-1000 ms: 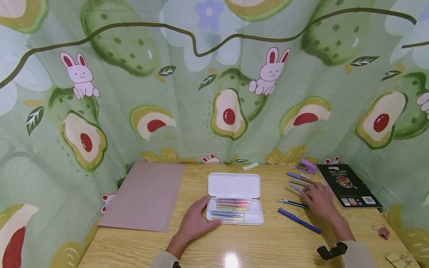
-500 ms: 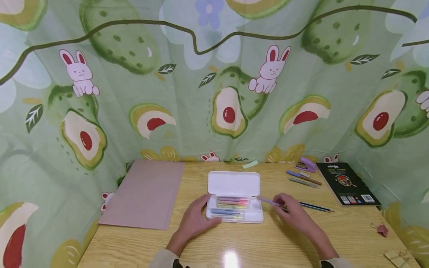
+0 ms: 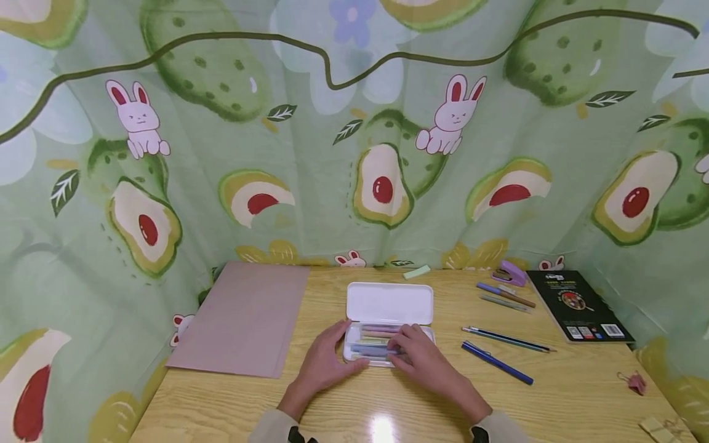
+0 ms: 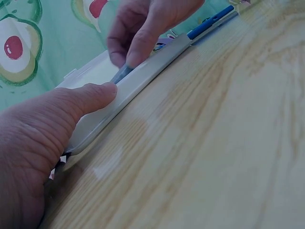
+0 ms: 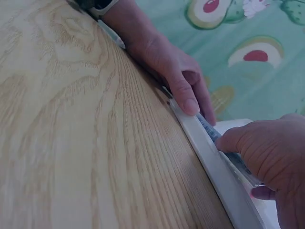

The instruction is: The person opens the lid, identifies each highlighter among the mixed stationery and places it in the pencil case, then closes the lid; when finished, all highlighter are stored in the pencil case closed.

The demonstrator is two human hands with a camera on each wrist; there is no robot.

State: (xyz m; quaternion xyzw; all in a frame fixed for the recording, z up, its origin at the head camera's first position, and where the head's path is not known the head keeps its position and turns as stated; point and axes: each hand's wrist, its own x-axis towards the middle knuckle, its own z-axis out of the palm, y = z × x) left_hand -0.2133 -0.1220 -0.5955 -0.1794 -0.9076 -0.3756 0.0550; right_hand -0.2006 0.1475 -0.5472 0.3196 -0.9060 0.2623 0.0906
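Note:
An open white pencil case (image 3: 390, 303) lies on the table with its lid tipped back and several colored pens (image 3: 370, 350) inside. My left hand (image 3: 324, 366) grips its left end, the thumb on the front rim (image 4: 106, 106) and fingers at the back corner. My right hand (image 3: 425, 363) is over the case's right half, its fingertips down inside. In the left wrist view, its thumb and fingers pinch the end of a blue-grey pen (image 4: 122, 73). In the right wrist view, a printed blue pen barrel (image 5: 208, 128) lies along the inside of the front wall.
To the right lie a blue pen (image 3: 497, 363), pencils (image 3: 509, 339) and more pens (image 3: 505, 301). A purple stapler (image 3: 511, 274) and black booklet (image 3: 578, 306) are behind them. Brown-grey paper (image 3: 238, 320) covers the left; a pale green strip (image 3: 416, 272) lies at the back.
My right hand picked up a thin purple pen from the right-hand group and carried it left to the pencil case. My left hand has stayed on the case.

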